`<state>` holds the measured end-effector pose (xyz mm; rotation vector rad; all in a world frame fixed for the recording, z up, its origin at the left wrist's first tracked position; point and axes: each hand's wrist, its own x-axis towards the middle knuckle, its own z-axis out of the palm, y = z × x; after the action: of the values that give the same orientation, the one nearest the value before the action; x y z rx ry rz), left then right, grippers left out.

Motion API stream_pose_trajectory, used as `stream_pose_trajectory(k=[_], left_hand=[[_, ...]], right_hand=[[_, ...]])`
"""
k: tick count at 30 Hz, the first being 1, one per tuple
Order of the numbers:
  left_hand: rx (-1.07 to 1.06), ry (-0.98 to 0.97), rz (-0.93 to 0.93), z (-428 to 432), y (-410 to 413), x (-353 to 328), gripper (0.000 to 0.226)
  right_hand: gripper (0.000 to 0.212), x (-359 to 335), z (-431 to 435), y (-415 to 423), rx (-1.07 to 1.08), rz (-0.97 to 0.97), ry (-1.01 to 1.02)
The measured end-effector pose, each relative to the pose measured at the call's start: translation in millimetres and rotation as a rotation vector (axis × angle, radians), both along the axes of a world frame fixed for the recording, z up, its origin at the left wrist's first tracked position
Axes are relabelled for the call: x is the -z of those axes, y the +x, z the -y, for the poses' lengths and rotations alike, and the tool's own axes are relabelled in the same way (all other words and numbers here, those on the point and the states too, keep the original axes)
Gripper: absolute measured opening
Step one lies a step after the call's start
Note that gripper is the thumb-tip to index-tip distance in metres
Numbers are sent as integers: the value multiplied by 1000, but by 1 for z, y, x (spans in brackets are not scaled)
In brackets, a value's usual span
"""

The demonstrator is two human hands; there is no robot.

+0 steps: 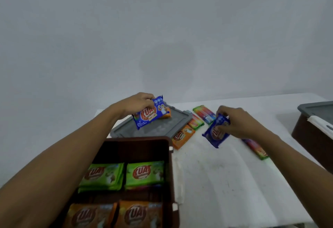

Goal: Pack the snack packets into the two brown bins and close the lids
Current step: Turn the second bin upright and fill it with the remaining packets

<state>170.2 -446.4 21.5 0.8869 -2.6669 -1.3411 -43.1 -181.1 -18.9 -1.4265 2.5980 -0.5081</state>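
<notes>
Plain grey wall (162, 29), white worktop (216, 182) with scuffs.

Near brown bin (170, 157), lower left of frame: open, green packets (144, 173) in the back row, orange packets (137, 215) in front. Its grey lid (162, 128) lies flat on the worktop just behind it. Second brown bin (306, 134) at right edge has a grey cover (317, 108) on top.

Left grip (138, 103), upper centre: fingers pinch the top edge of a blue packet (149, 117), hanging above the lid. An orange one shows just behind it; can't tell if it's in the same pinch.

Right grip (232, 121), centre right: fingers curled round a second blue packet (215, 135), tilted, low over the worktop. Blurred, so exact finger placement is unclear.

Loose on the worktop: orange packet (182, 136) beside the lid, striped packets (204, 114) beyond it, one more (255, 149) partly under the right forearm.

Handling, my read:
- Light, thin foil pouches that flex, so there's no load on the fingers.
- Glossy film is likely slippery; a pinch on the crimped end seam holds better than the flat face.
- Contents are probably brittle, so don't squeeze the middle.
- Flat shape stacks well; lay them face up in rows like those already in.
</notes>
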Motion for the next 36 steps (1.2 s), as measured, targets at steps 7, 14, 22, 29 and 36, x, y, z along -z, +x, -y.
stream_pose_trajectory(k=[7,14,22,29,36], left_hand=[[39,51,-89,7,80,-11,13],[323,64,178,7,142,-18,17],[525,-113,499,-9,176,48,29],[587,-254,516,-22,189,58,30],[602,-281,628,-27,187,61,33]], right_hand=[[32,-36,20,83,49,430,-307],[17,-61,33,151,-144,600,-59],[12,-49,68,219,-475,213,398],[49,-11,75,248,-572,79,743],[46,3,68,249,-620,-152,776]])
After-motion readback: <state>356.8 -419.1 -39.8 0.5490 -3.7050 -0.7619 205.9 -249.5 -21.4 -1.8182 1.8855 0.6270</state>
